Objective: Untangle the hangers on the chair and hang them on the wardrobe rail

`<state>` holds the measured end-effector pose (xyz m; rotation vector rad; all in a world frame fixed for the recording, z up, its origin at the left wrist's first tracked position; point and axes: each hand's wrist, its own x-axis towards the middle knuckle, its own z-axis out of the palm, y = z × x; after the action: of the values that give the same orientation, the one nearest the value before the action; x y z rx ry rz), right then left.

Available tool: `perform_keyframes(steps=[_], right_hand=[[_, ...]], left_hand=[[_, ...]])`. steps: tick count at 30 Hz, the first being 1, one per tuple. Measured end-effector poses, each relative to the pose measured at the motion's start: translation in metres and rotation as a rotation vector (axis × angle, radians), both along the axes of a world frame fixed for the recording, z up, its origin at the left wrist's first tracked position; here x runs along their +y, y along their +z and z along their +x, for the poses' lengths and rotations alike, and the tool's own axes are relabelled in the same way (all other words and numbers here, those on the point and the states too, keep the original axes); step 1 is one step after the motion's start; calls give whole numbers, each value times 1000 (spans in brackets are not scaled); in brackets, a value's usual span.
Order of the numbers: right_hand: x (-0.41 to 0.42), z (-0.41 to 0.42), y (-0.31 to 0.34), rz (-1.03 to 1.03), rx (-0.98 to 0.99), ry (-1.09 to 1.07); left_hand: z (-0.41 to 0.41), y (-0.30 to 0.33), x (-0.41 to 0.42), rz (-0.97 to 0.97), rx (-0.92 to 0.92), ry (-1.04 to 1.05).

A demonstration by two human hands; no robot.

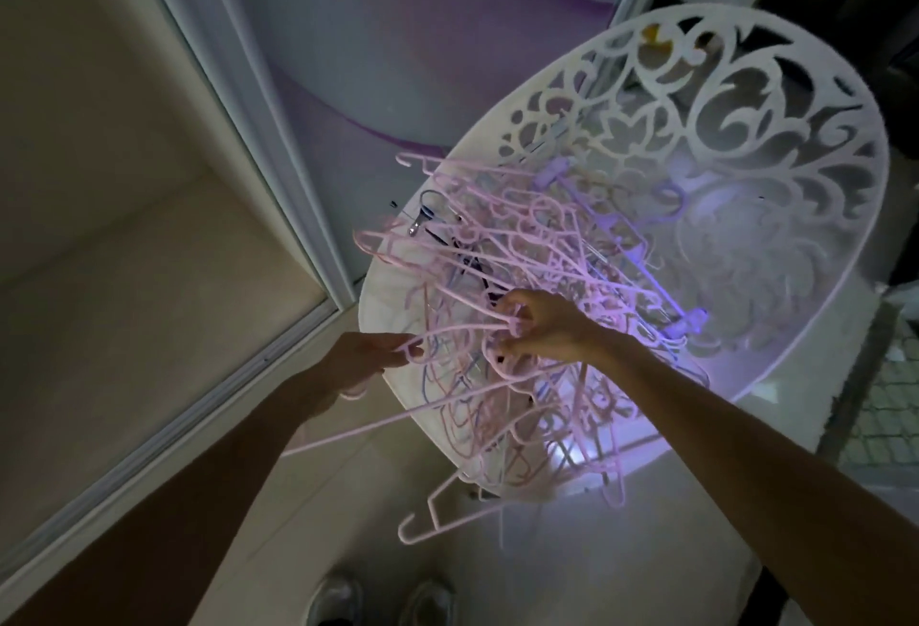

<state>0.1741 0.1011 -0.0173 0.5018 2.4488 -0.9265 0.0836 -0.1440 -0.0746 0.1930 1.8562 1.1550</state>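
Right hand (539, 327) grips pink hooks in the hanger tangle (522, 287) on the chair (696, 138). At its 9 o'clock, left hand (363, 362) pinches one hanger (398, 419).

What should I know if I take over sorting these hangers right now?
Left hand: pinches the hook of one pink hanger that trails down off the chair's edge.
Right hand: fingers curled into the hanger pile, gripping pink ones.
The tangled pile, mostly pink with some purple, lies on the white cut-out chair.
Done: none visibly hung; the wardrobe rail is out of view.
Left: free each hanger, then hang it.
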Motion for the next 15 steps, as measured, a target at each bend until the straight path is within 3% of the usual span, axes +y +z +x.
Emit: perform_keyframes(steps=[2, 7, 11, 13, 15], right_hand=[[4, -10, -2, -41, 34, -6], [13, -17, 23, 99, 18, 69], [-2, -16, 29, 252, 41, 45], [-9, -15, 24, 322, 101, 21], [-10, -11, 18, 372, 168, -1]], left_hand=[[-3, -5, 2, 10, 21, 26], [-16, 5, 16, -18, 70, 37], [-37, 16, 41, -30, -143, 273], [-39, 18, 58, -82, -159, 169], [-35, 13, 69, -144, -41, 59]])
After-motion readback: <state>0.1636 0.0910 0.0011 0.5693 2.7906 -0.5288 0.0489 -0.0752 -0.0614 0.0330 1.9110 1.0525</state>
